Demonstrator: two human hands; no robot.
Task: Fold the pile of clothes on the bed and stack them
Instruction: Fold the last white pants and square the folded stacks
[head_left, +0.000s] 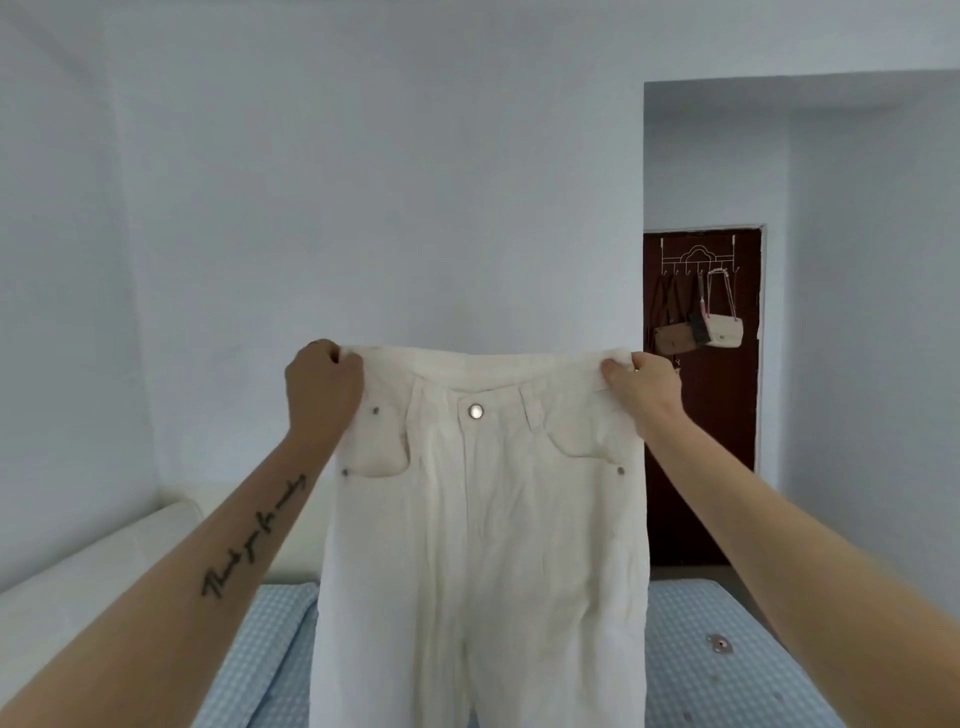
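Trousers (483, 519) hang front-out above the bed (727, 670), left hand (322, 384) and right hand (641, 387) each pinching a waistband corner; keep them level, bring corners together, match legs.

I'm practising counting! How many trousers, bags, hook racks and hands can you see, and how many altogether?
White trousers: 1
Bags hanging on the door: 2, tan bag and cream bag
Over-door hook rack: 1
Hands: 2, left hand and right hand
Total: 6
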